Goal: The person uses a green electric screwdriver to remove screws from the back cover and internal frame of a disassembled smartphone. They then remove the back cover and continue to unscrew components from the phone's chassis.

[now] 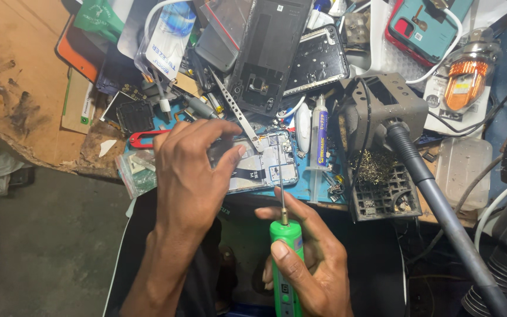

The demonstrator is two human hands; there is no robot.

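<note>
Cluttered with phone parts, the desk (24,70) carries an opened phone (265,161) on a blue mat. Left hand (192,176) rests on the phone's near-left part, fingers curled, its grip pinning the body down. Right hand (309,264), just below the phone, has its grip closed around a green electric screwdriver (286,258), whose thin bit touches the phone's board. Right of the phone stands a soldering stand (382,117); a syringe tube (319,141) lies between them.
</note>
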